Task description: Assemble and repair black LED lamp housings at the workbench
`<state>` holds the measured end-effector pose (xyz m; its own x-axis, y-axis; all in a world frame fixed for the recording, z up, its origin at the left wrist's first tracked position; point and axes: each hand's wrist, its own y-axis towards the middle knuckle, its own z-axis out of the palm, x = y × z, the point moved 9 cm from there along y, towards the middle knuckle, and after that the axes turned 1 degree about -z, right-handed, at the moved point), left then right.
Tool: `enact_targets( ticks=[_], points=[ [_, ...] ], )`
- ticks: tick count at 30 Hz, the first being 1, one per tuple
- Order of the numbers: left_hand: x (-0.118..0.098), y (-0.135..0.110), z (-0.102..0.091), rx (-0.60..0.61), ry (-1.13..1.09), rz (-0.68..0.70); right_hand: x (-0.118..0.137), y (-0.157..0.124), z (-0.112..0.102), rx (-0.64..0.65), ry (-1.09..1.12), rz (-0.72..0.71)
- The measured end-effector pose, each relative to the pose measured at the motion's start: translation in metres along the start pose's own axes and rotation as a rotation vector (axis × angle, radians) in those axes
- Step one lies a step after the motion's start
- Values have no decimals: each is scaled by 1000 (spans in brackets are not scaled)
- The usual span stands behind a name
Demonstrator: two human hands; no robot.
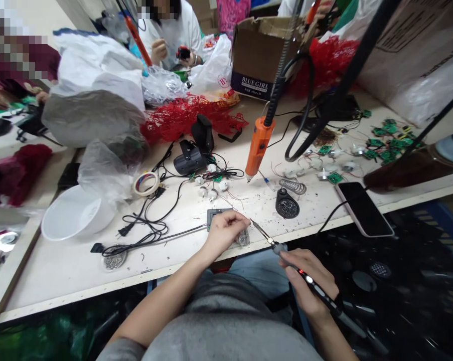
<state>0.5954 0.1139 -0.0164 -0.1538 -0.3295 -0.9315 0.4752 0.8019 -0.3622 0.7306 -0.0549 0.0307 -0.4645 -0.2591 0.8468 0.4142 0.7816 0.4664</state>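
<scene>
In my right hand (311, 281) is a soldering iron (312, 287) with a grey grip and small lights on its handle. The iron slants up and left, and its tip ends right by the fingertips of my left hand (228, 228). Thumb and forefinger of that hand are pinched together; whatever they grip is too small to make out. Partly under the left hand lies a dark grey square part (213, 216) joined to a black cable. A clear plastic piece (243, 237) shows just below the fingers.
An orange electric screwdriver (260, 145) hangs above the table. Around lie a spring stand (287, 204), a phone (365, 208), green circuit boards (394, 138), black lamp housings (190, 158), a tape roll (146, 184), a white bowl (76, 213) and a metal-wool tin (114, 258). Co-workers sit opposite.
</scene>
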Motion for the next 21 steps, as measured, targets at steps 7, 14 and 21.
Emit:
enact_targets(
  ticks=[7, 14, 21],
  points=[
    [3, 1, 0, 10, -16, -21, 1, 0, -3, 5, 0, -59],
    [3, 1, 1, 22, -14, -42, 2, -1, -4, 27, -33, -74],
    [1, 2, 2, 29, 13, -24, 10, 0, -6, 1, -34, -109]
  ],
)
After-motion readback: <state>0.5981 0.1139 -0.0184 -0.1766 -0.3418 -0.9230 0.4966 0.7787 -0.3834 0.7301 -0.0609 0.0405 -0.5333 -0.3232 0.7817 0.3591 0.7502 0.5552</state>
